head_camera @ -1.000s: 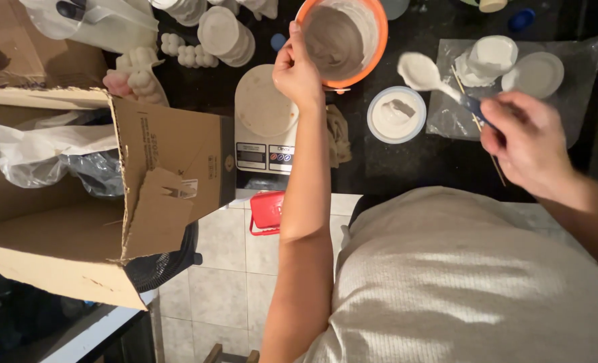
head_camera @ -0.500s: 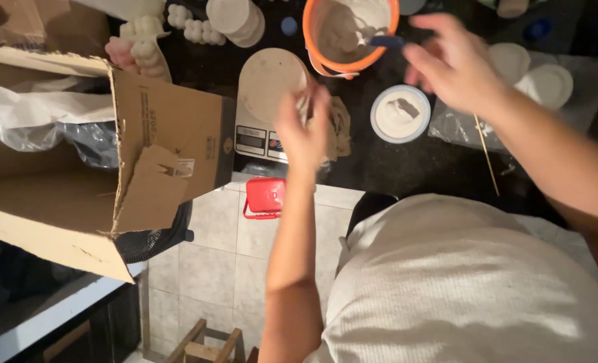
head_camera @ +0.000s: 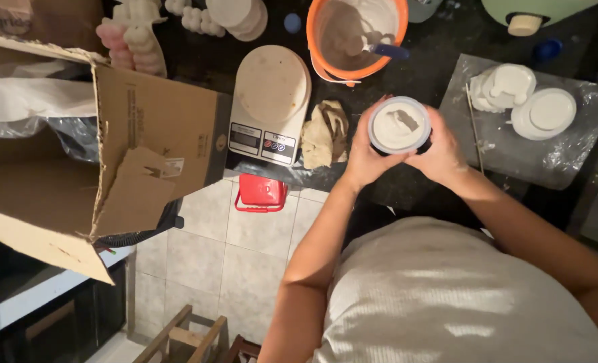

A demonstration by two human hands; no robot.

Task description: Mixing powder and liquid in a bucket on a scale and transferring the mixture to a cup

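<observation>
Small round white cup, pale grey-white paste inside w/ darker smear, held over dark worktop edge, between scale and plastic sheet. Left hand & right hand both wrapped round its sides, grip closed on it. Left: crumpled rag, kitchen scale. Above: orange bowl. Far left: open brown cardboard box, small pale label on flap

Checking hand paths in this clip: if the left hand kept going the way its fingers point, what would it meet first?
Probably the orange bucket of grey mix; the left hand, cupping the small round white-filled container, points up-counter toward it, though depth is unclear.
</observation>
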